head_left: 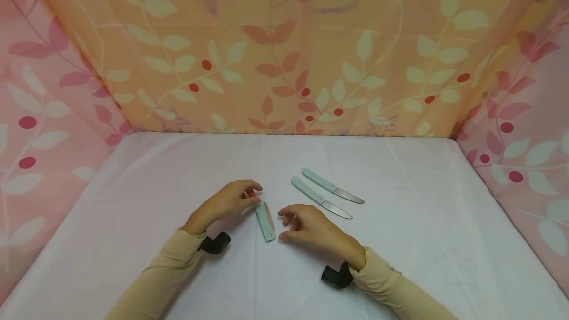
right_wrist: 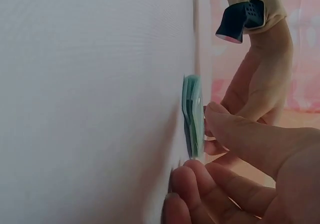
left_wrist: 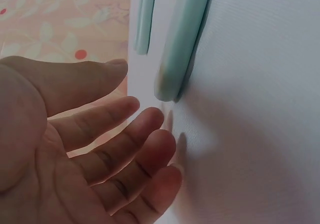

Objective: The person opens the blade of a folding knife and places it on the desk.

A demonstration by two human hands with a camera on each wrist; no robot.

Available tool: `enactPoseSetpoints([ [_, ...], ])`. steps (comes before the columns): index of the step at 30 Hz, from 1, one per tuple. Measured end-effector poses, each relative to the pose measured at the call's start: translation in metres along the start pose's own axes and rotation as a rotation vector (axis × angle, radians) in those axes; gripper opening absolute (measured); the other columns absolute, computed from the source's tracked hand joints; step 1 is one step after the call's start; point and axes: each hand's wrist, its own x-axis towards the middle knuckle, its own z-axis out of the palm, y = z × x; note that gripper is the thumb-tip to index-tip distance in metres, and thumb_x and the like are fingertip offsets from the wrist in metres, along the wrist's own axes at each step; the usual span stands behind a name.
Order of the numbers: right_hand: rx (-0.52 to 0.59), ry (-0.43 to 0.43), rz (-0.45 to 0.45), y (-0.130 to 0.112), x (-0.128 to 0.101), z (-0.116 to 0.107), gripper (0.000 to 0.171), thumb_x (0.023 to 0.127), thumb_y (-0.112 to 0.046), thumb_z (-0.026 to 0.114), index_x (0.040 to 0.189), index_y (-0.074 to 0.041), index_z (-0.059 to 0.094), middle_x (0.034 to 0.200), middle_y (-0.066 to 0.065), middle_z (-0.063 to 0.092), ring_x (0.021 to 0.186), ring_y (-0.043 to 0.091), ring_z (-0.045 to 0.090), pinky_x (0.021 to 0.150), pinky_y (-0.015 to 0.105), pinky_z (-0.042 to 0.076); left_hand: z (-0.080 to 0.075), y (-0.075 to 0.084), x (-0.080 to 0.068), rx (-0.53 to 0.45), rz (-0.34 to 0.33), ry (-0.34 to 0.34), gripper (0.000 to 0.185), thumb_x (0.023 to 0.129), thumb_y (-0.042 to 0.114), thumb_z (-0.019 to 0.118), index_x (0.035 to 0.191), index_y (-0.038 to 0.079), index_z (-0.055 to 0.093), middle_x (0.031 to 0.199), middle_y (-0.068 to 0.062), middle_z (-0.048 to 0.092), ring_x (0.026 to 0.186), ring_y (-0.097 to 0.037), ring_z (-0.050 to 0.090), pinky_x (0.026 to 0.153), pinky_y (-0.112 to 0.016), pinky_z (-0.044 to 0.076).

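Head cam: above near edge of counter (head_left: 400, 241), looking fwd & down, whole top in view. L wrist cam: very close, low over cloth, behind left hand (left_wrist: 75, 149). R wrist cam: same, behind right hand (right_wrist: 240, 174). All 3 share folded knife (head_left: 265, 221) at counter centre.

I found the folded knife (head_left: 265, 221) lying between my left hand (head_left: 225, 203) and right hand (head_left: 311, 231), a narrow gap on each side. Two open knives (head_left: 321, 197) lay just beyond my right hand, blocking the way ahead there. The tablecloth (head_left: 422, 241) was open left, right and toward me. Fabric walls (head_left: 284, 48) closed three sides.
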Motion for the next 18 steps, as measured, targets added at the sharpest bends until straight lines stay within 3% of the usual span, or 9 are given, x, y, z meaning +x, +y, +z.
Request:
enactPoseSetpoints([
  [10, -0.088, 0.021, -0.016, -0.004, 0.006, 0.013, 0.051, 0.078, -0.020, 0.085, 0.121, -0.003, 0.065, 0.100, 0.001, 0.065, 0.075, 0.008, 0.054, 0.069, 0.019, 0.045, 0.003, -0.004, -0.002, 0.012, -0.038, -0.051, 0.028, 0.094, 0.018, 0.065, 0.116, -0.001, 0.064, 0.091, -0.007, 0.063, 0.082, -0.017, 0.055, 0.074, -0.029, 0.046],
  [18, -0.150, 0.060, 0.022, -0.003, 0.006, 0.020, 0.055, 0.078, -0.026, 0.085, 0.124, -0.006, 0.063, 0.099, -0.004, 0.061, 0.071, 0.003, 0.048, 0.066, 0.018, 0.041, 0.009, -0.004, -0.003, -0.003, -0.022, -0.025, 0.021, 0.094, 0.016, 0.067, 0.109, 0.002, 0.063, 0.085, -0.004, 0.060, 0.077, -0.014, 0.053, 0.069, -0.027, 0.043],
])
